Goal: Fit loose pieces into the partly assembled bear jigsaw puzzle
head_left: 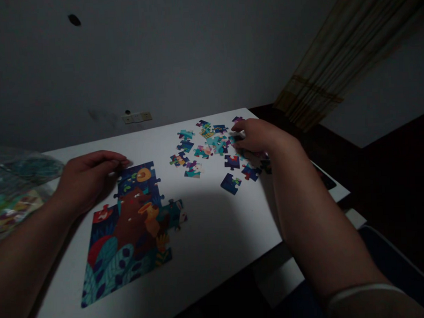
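A partly joined jigsaw puzzle (pixel 136 228) lies on the white table, showing a brown bear with a yellow jar. My left hand (pixel 88 178) rests at the puzzle's upper left corner, thumb and forefinger pressed together; whatever may be between them is hidden. Farther back, my right hand (pixel 258 137) hovers over the right side of a group of loose jigsaw pieces (pixel 216 144), with forefinger and thumb apart. Its lower fingers are partly out of sight. A dark blue piece (pixel 231 183) lies nearest to the table's front among the loose ones.
A clear plastic bag (pixel 19 186) with colourful contents sits at the left of the table (pixel 208 234). Near the right edge lies a dark flat object (pixel 325 176), partly behind my right arm. Behind the table is a wall with sockets (pixel 137 117); a curtain (pixel 309 65) hangs at the right.
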`<state>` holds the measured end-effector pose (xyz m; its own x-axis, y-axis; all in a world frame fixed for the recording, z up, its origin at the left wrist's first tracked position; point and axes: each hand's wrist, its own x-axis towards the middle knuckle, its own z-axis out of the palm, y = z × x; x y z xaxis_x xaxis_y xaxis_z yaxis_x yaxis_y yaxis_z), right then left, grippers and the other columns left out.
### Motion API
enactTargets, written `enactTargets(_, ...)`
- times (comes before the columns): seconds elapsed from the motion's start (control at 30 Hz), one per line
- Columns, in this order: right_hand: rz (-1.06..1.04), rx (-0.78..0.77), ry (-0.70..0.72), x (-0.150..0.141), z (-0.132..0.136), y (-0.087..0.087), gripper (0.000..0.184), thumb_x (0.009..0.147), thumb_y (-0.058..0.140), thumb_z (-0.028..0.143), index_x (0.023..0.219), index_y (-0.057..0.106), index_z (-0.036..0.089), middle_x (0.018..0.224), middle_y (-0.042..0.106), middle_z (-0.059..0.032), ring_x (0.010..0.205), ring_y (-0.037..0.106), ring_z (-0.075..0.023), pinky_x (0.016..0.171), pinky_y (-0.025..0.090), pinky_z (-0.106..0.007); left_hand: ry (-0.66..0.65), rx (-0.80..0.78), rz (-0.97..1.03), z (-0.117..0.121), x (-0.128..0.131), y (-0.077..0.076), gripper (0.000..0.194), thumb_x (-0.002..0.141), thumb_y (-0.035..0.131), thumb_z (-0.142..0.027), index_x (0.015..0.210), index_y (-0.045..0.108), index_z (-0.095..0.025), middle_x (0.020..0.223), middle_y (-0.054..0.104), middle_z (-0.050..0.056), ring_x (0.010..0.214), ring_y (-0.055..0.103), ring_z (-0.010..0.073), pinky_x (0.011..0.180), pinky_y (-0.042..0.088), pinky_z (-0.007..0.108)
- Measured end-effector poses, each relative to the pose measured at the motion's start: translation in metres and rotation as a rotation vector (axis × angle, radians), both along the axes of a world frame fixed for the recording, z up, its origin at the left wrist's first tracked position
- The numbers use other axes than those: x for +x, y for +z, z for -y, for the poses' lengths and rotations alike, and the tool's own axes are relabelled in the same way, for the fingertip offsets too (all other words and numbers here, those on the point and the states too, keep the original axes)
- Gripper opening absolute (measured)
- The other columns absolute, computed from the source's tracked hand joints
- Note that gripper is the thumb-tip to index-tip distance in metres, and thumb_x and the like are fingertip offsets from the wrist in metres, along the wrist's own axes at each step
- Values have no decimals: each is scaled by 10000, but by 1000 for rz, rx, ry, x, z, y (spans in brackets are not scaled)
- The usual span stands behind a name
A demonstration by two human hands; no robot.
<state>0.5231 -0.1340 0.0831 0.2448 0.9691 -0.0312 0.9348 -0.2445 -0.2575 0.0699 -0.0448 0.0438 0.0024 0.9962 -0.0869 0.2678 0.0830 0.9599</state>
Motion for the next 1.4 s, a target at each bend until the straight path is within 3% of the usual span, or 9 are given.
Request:
enactTargets(0.1, -17, 12, 67, 3, -7, -7, 532, 817, 1011, 167, 1333, 920, 259, 1302, 905, -163, 1066, 834, -347, 935, 626, -451, -26, 5, 22, -2, -2, -3, 174, 784, 870, -120, 914, 882, -235, 1054, 928, 50, 989, 808, 249, 699, 551, 262)
enactTargets(0.37, -74, 63, 123, 1, -8, -10, 374, 753, 1001, 147, 1104, 916, 242, 1015, 866, -143, 866, 786, -322, 834, 625, -457, -46, 22, 75, -2, -2, -6, 167, 774, 874, -112, 906, 877, -213, 995, 916, 53, 1014, 815, 240, 846, 609, 293)
enactTargets(0.57, -130, 304, 68, -12, -7, 0, 148, 957, 871, 345, 1035, 845, 221, 993, 856, -116, 907, 776, -293, 836, 587, -415, -68, 72, 61, -1, 0, -4, 108, 760, 877, -182, 857, 888, -226, 959, 903, 72, 983, 821, 243, 924, 642, 327)
enactTargets(0.7, -677, 353, 72, -41, -12, 4, 289, 949, 891, 507, 950, 740, 261, 848, 767, -49, 748, 711, -246, 687, 570, -372, -94, 113, 35, -3, -1, -6, 138, 716, 894, -298, 841, 904, -240, 957, 900, 95, 971, 838, 275, 952, 677, 379)
enactTargets(0.83, -1065, 251, 267, -93, -9, 1, 432, 906, 939, 640, 949, 696, 286, 839, 681, -4, 697, 645, -213, 630, 551, -358, -135, 148, 38, -1, 1, -8, 162, 709, 883, -340, 835, 891, -238, 935, 891, 104, 960, 832, 291, 997, 677, 431)
enactTargets(0.97, -1112, 214, 444, -142, -2, -11, 419, 969, 890, 655, 977, 689, 288, 888, 658, 4, 754, 592, -203, 676, 500, -349, -171, 247, 3, 4, 2, -9, 186, 750, 846, -369, 878, 875, -236, 936, 887, 105, 953, 840, 313, 950, 670, 446)
enactTargets(1.07, -1079, 262, 503, -166, 0, -24, 401, 1021, 854, 648, 982, 690, 285, 909, 645, 3, 819, 572, -213, 741, 480, -355, -301, 421, -142, 9, -1, -7, 252, 874, 814, -467, 918, 884, -229, 953, 894, 97, 978, 837, 319, 955, 647, 449)
enactTargets(1.2, -1117, 287, 558, -183, 1, -36, 380, 1052, 831, 641, 1003, 716, 282, 924, 656, -5, 841, 571, -222, 779, 479, -370, -451, 548, -177, 18, -1, 0, 380, 1008, 732, -559, 905, 881, -225, 940, 889, 82, 962, 825, 296, 952, 614, 424)
enactTargets(1.4, -1171, 274, 571, -188, 2, -39, 450, 1050, 853, 705, 1018, 712, 279, 902, 675, -4, 836, 597, -224, 817, 522, -383, -595, 501, -135, 28, 4, 7, 431, 1040, 733, -578, 813, 853, -232, 779, 819, 40, 774, 747, 233, 787, 559, 366)
